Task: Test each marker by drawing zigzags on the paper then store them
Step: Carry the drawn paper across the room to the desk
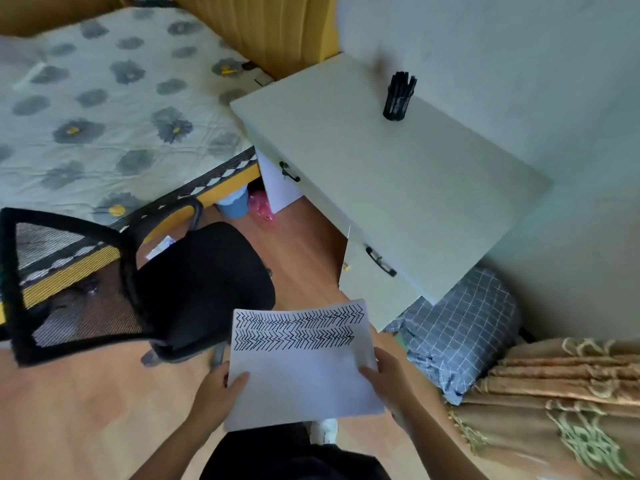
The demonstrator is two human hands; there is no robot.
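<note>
Pale table (398, 188) by the wall, bed at its far edge. Black chair (194, 282) pulled out, bare floor beside. Paper (301, 379) with zigzag rows, left hand (216, 393) and right hand (388, 379) pinching its side edges. Markers (399, 97) upright near table's back edge.

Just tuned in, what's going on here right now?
A person is standing away from the desk, holding the sheet of paper by its two sides, left hand on one edge and right hand on the other. The upper part of the sheet carries two rows of black zigzags. The markers stand together in a black holder on the far part of the desk, so testing looks finished. A black office chair stands on the floor to the left.
</note>
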